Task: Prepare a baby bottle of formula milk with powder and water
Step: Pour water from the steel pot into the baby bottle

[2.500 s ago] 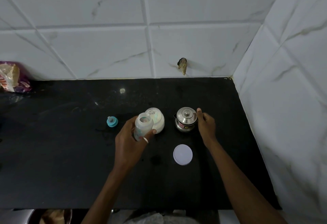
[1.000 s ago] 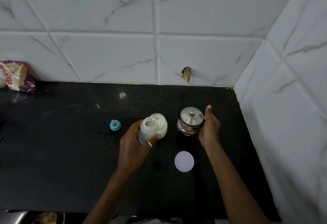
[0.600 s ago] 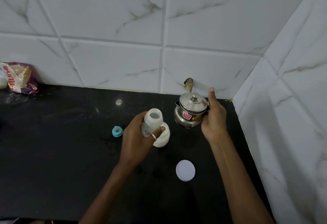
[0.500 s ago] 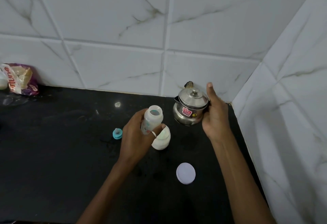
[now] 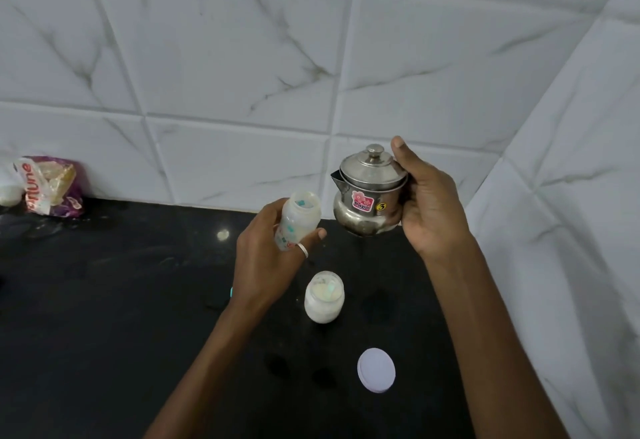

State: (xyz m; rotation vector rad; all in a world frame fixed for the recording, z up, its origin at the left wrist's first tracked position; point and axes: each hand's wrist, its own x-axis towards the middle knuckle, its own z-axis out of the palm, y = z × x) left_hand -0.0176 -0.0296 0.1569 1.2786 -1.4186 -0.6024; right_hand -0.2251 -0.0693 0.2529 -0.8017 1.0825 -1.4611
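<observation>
Head view: black table meeting white marble-tiled walls; left hand is gripping the uncapped baby bottle, right hand is clasping a lidded steel pot.

Both hands raised, left grip and right grip closed.

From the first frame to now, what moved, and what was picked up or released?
The right hand closed on the steel pot and lifted it off the counter, spout beside the open baby bottle, which the left hand raised too. The powder jar and white lid stayed put.
</observation>
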